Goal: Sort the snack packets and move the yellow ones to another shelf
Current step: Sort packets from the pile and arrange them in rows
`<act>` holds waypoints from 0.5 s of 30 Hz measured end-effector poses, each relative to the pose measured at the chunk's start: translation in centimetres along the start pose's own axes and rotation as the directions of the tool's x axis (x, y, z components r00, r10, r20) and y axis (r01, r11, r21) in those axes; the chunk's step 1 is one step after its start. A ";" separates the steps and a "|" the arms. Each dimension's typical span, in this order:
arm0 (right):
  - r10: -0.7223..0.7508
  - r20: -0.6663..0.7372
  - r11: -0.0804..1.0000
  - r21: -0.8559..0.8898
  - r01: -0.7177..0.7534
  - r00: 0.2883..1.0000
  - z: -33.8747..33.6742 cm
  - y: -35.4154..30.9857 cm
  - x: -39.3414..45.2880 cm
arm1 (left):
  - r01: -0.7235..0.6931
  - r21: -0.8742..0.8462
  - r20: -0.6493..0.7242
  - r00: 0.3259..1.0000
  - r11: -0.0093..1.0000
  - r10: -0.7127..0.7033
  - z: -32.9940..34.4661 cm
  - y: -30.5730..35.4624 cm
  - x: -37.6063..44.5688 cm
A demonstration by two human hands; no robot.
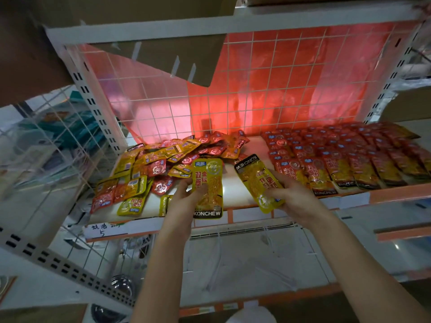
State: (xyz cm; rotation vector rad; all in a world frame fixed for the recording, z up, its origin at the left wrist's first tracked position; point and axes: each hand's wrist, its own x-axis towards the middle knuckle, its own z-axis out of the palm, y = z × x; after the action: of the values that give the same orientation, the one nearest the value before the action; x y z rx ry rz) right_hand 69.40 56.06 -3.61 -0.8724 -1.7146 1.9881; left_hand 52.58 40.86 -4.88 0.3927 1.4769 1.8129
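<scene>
- White shelf (235, 183) under a wire grid (256, 89) backed in red; mixed heap (158, 169) of red and yellow packets at the left, neat red rows (349, 159) at the right.
- Left hand (184, 194) grips a yellow packet (208, 185) upright, thumb curled over its face, just above the shelf's front edge.
- Right hand (293, 197) pinches a second yellow packet (258, 183), tilted with its label end toward the heap.
- Both picks look right, I'd say: yellow, not red.
- To do it well, keep each packet flat, lift clear of the heap so nothing drags along, then carry both to the other shelf together.
</scene>
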 end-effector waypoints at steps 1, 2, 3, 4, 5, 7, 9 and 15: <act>-0.012 0.003 1.000 -0.019 0.012 1.000 -0.2 0.0 -0.2 | -0.007 -0.002 -0.008 1.000 1.000 0.007 0.0 -0.1 0.0; -0.017 -0.008 0.998 -0.054 0.016 1.000 -0.3 0.0 -0.3 | -0.016 -0.003 -0.015 1.000 1.000 0.016 0.1 -0.2 0.0; -0.025 -0.034 0.993 -0.120 0.020 0.999 -0.4 -0.1 -0.3 | -0.017 -0.002 -0.020 1.000 1.000 0.017 0.1 -0.2 0.0; -0.034 -0.065 0.978 -0.210 0.020 0.997 -0.5 -0.2 -0.4 | -0.016 0.002 -0.019 1.000 1.000 0.016 0.2 -0.2 0.0; -0.049 -0.096 0.960 -0.280 0.020 0.994 -0.7 -0.4 -0.4 | -0.016 0.005 -0.022 1.000 1.000 0.016 0.3 -0.2 -0.1; -0.083 -0.121 0.953 -0.300 0.043 0.989 -0.9 -0.7 -0.4 | -0.019 0.009 -0.032 0.999 1.000 0.019 0.6 -0.1 -0.2; -0.070 -0.126 0.986 -0.158 0.050 0.990 -1.1 -0.9 -0.3 | -0.014 0.000 -0.030 0.999 1.000 0.014 0.8 -0.1 -0.4; 0.269 -0.057 0.759 0.627 -0.175 0.961 -1.0 -0.3 0.9 | -0.031 0.017 -0.040 0.999 0.999 0.031 0.6 -0.4 -0.1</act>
State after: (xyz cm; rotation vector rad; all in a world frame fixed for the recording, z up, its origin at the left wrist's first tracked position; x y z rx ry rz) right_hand 69.37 57.40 -3.59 -0.9667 -0.7930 2.3553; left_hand 53.16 41.30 -5.02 0.3915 1.5217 1.8436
